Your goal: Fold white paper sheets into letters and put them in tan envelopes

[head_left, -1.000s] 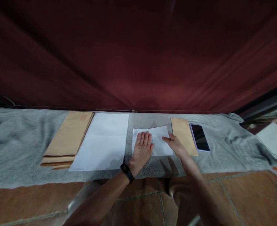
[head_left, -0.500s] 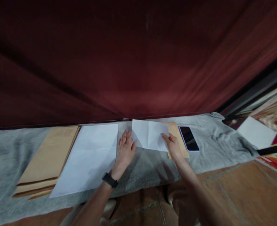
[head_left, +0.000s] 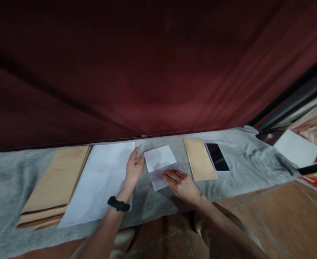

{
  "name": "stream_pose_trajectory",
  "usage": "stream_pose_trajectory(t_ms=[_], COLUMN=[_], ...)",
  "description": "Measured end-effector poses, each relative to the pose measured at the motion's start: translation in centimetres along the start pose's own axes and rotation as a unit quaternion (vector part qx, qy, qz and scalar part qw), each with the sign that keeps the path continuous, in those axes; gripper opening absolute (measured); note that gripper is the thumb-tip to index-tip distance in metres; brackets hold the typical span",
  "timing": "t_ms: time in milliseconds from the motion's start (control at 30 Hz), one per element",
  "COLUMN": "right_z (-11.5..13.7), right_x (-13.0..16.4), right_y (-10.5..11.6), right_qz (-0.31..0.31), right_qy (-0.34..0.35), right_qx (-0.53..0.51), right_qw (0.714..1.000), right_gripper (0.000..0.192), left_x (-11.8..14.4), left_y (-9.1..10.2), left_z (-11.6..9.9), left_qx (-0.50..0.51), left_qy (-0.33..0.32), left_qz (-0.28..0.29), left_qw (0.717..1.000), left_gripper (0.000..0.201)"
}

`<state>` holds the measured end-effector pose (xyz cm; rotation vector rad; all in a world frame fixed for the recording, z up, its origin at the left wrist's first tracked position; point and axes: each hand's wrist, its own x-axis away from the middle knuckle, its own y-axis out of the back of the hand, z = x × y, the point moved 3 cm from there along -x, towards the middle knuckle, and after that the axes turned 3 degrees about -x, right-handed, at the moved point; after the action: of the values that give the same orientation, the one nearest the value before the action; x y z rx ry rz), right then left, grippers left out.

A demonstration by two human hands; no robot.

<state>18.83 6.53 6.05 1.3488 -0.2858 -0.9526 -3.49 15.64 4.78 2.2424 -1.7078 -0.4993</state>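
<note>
A folded sheet of white paper [head_left: 159, 158] lies crosswise on the grey cloth between my hands, its near half in shadow. My right hand [head_left: 180, 184] rests on that near half, fingers stretched out side by side; its thumb is hidden. My left hand [head_left: 133, 168] is raised just left of the folded paper, apart from it, with loosely bent fingers and nothing in them. Beneath and beside this hand is a larger white sheet [head_left: 101, 180] with crease lines. A small brown envelope [head_left: 200, 159] lies to the right of the folded paper.
Several large brown envelopes [head_left: 54, 180] are stacked at the left. A phone [head_left: 217, 157] lies right of the small envelope. The grey cloth [head_left: 244, 162] covers the narrow surface, with a dark red fabric wall [head_left: 158, 90] behind it. Tiled floor [head_left: 288, 216] shows below.
The folded paper was turned and brought nearer, down onto the cloth. My right hand moved left and toward me, uncovering the small envelope. My left hand lifted and shifted left.
</note>
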Motion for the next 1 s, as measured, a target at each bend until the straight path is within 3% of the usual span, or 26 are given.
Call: stream_pose_trajectory(t_ms=[133,267,367,467,633,767,900,1000], right_z=[2.0,4.2,5.1,4.8,2.1,-0.4,-2.0,-2.4], right_x=[0.9,1.7,2.0,2.0,2.6,4.0,4.7,4.5], right_y=[-1.6,-2.9,-3.4,-2.9,-0.9,0.3,0.9,1.0], right_qz=[0.066,0.098,0.109,0.131,0.157,0.149,0.109,0.096], right_qy=[0.029,0.05,0.043,0.047,0.022,-0.007,-0.034,-0.043], right_qx=[0.005,-0.006,-0.027,-0.063,-0.145,-0.173,-0.187,-0.191], right_qw=[0.997,0.994,0.993,0.988,0.977,0.974,0.976,0.976], right_gripper=[0.042,0.043,0.043,0.043,0.047,0.055,0.047,0.036], left_x=[2.0,4.9,6.3,6.4,5.2,4.5,5.7,8.1], left_y=[-2.2,-5.0,-6.0,-5.8,-4.6,-3.5,-2.2,-1.3], left_z=[-1.2,-1.5,-1.6,-1.5,-0.9,-0.2,-1.0,-2.8], left_qx=[-0.09,-0.234,-0.315,-0.358,-0.398,-0.394,-0.334,-0.259], left_qy=[-0.167,-0.26,-0.324,-0.35,-0.327,-0.298,-0.291,-0.311], left_qz=[0.117,0.227,0.258,0.253,0.217,0.22,0.255,0.321], left_qw=[0.975,0.909,0.854,0.828,0.829,0.841,0.86,0.856], left_gripper=[0.045,0.05,0.048,0.047,0.05,0.049,0.047,0.048])
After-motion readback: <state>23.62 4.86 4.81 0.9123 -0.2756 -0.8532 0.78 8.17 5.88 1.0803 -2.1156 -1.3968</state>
